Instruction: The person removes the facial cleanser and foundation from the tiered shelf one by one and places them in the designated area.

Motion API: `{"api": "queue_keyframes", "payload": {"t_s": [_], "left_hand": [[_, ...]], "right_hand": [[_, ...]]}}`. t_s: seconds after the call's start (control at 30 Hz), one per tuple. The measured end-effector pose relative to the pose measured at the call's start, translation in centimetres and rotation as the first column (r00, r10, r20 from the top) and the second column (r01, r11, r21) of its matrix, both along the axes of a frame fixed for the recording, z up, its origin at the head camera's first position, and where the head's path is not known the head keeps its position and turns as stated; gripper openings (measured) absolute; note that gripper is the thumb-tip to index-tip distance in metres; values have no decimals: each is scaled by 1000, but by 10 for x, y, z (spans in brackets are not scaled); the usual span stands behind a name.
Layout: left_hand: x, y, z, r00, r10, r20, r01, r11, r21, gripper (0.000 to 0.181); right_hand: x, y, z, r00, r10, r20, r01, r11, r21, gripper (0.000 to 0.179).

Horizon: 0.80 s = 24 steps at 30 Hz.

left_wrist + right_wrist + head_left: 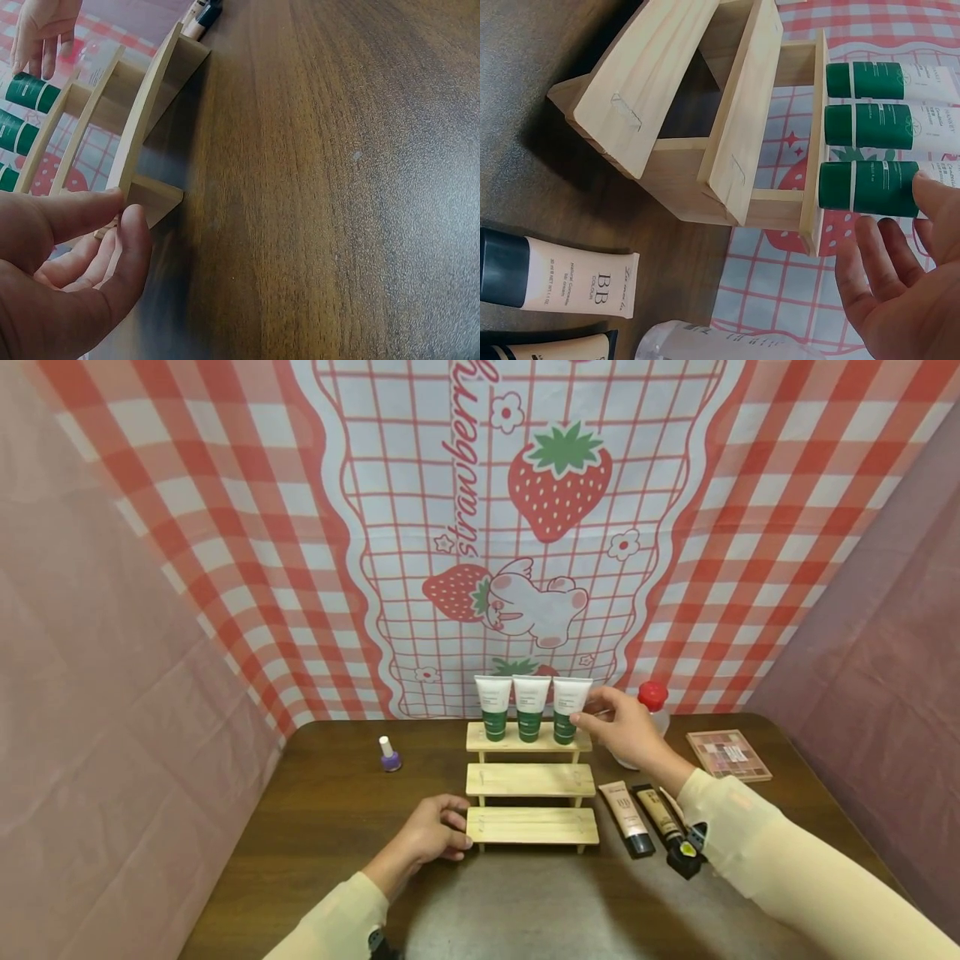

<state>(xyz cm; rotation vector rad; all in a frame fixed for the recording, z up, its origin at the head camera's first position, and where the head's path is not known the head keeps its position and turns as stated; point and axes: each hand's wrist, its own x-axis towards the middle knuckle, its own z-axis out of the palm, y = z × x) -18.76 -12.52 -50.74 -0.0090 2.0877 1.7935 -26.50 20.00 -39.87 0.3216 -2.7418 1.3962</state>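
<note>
A three-tier wooden stand [531, 780] is on the brown table. Three white tubes with green caps stand cap-down in a row on its top tier: a left tube [493, 703], a middle tube [531, 706] and a right tube [567, 706]. My left hand [433, 831] pinches the left end of the lowest tier between thumb and fingers; the left wrist view shows this grip [90, 262] close up. At the right tube, my right hand [626, 731] has its thumb [932, 193] on the front and a finger behind, mostly hidden. Its other fingers are loosely extended beside the tube.
Right of the stand lie a BB cream tube [626, 818] and a black-capped foundation tube [663, 822], with another item partly hidden by the sleeve. Behind the right hand is a red-capped clear bottle [653, 696]. A makeup palette [727, 754] lies far right, purple nail polish [389, 756] left.
</note>
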Motion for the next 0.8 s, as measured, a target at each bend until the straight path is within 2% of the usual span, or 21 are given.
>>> {"api": "queue_keyframes", "payload": {"t_s": [0.27,0.43,0.63,0.8], "left_hand": [[0,0,0,1000,2,4,-2,1000,-3,58],[0,1,0,1000,-1,6,1,1000,2,59],[-1,1,-1,1000,0,7,0,1000,3,58],[0,0,0,1000,2,7,-2,1000,-1,59]], "right_hand": [[1,2,-4,1000,6,-1,-6,999,-49,36],[7,9,-6,1000,9,-11,-10,994,-108,36],[32,25,-3,1000,-11,7,12,990,-143,38],[56,44,-12,998,-21,54,30,983,-182,38]]}}
